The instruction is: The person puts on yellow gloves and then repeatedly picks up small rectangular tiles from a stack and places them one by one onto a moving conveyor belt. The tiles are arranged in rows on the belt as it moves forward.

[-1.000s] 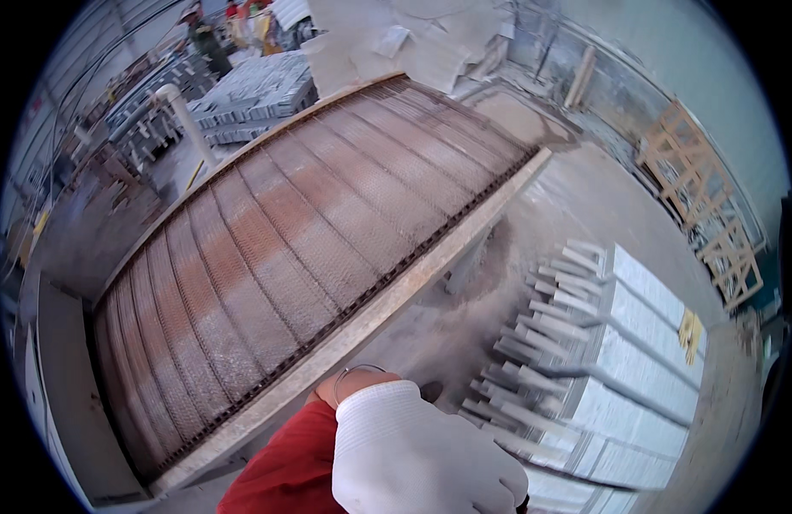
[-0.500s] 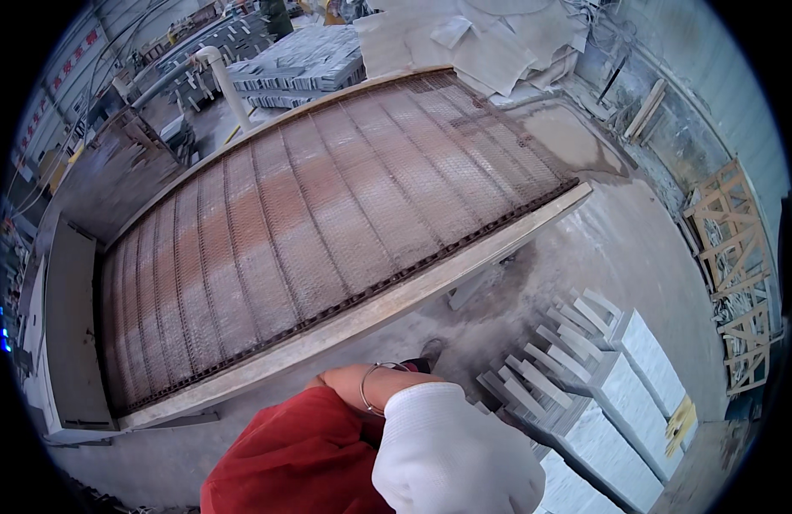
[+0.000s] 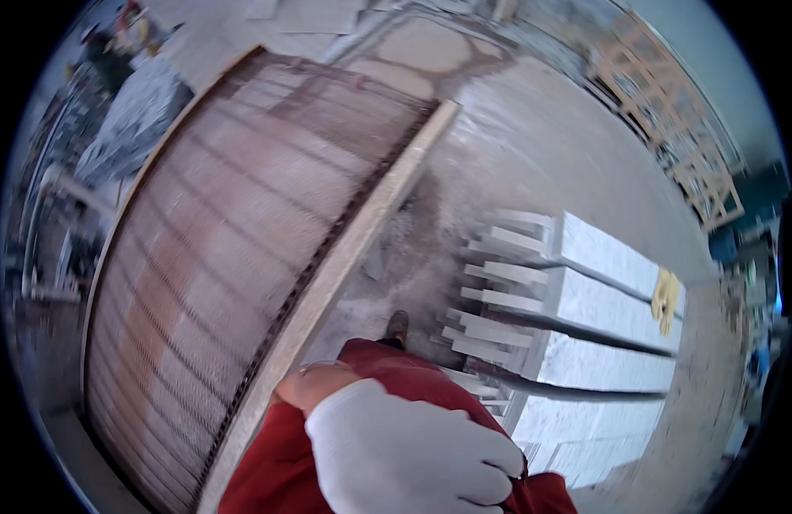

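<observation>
My left hand (image 3: 409, 450), in a white knit glove, lies across the front of my body, back of the hand up. Its bare wrist (image 3: 315, 385) with a thin metal bangle shows between the glove and my red sleeve (image 3: 272, 463). The fingers bend downward at the lower right against red cloth; their tips and anything inside them are hidden. More red clothing (image 3: 430, 390) spreads beyond the glove. My right hand is not in view. Left of my arm runs the pale rim (image 3: 353, 236) of a large mesh-topped bed (image 3: 233, 180).
On the right stand stacks of pale stone slabs (image 3: 615, 304), with narrow strips (image 3: 507, 300) jutting toward me. A yellow glove (image 3: 666, 300) lies on them. My shoe (image 3: 398, 327) is on the dusty floor. Wooden frames (image 3: 662, 111) lean along the far right wall.
The view has swung to the right: the mesh bed has shifted left and the slab stacks have come nearer the middle. My gloved hand sits further left, its bent fingers now showing.
</observation>
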A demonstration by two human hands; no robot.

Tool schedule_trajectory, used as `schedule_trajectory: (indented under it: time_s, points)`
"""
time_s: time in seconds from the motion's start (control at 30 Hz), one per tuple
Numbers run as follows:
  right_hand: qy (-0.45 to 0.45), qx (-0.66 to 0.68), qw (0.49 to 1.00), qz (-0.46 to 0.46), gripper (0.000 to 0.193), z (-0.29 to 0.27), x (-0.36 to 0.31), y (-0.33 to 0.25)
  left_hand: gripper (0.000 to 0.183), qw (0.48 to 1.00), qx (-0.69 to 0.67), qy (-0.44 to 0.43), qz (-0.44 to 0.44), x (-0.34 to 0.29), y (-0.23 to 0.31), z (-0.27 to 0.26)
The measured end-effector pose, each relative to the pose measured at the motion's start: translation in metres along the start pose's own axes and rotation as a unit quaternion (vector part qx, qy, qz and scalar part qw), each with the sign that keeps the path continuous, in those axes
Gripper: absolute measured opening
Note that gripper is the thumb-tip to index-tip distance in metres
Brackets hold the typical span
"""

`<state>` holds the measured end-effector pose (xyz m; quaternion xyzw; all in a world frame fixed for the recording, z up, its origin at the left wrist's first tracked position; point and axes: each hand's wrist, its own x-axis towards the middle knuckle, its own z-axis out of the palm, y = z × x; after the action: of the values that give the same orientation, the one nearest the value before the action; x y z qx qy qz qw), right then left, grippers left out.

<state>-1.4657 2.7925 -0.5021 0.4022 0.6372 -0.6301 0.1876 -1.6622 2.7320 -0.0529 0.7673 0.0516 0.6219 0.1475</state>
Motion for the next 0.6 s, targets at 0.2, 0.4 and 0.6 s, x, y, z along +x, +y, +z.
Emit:
schedule_trajectory:
  time_s: [0.2,0.4,0.6]
  points:
    - [0.133,0.059,0.984,0.102,0.060,-0.090,-0.036,0.068,0.024,0.997,0.021,0.035,-0.070,-0.002,-0.063,-0.020]
    - [0.195,0.084,0.959,0.189,0.059,-0.148,-0.063,0.109,0.023,0.987,0.092,0.096,-0.092,0.011,-0.108,-0.053]
    - [0.182,0.077,0.955,0.223,0.058,-0.203,-0.031,0.104,0.024,0.980,0.127,0.109,-0.108,0.004,-0.181,-0.099]
